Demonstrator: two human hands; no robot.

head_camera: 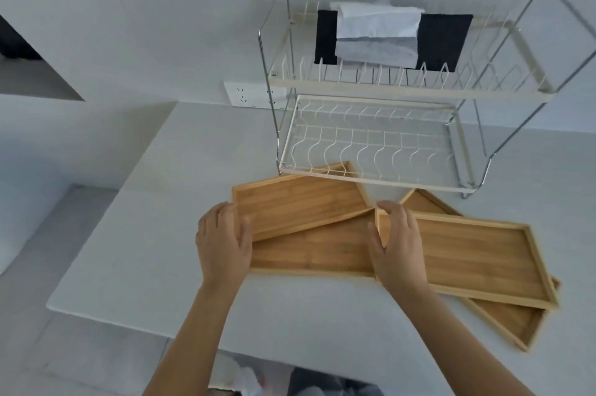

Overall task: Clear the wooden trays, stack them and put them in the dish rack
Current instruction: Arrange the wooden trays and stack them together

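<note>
Several empty wooden trays lie overlapping on the white table [135, 266], in front of the dish rack [371, 176]. My left hand [222, 241] grips the left end of a tilted tray [300, 205], which rests on a flat tray [309, 250]. My right hand [396, 241] holds the near left corner of the right tray [477, 253]. That tray lies across another tray [509, 318], which sticks out at the lower right. One more tray's corner [425, 202] shows behind my right hand. The rack's lower tier [371, 137] holds nothing.
The rack's upper tier [403, 87] carries a black cloth [445, 41] and a white cloth [377, 31]. A wall socket [251, 94] sits to the left of the rack. The table's front edge runs just below my forearms.
</note>
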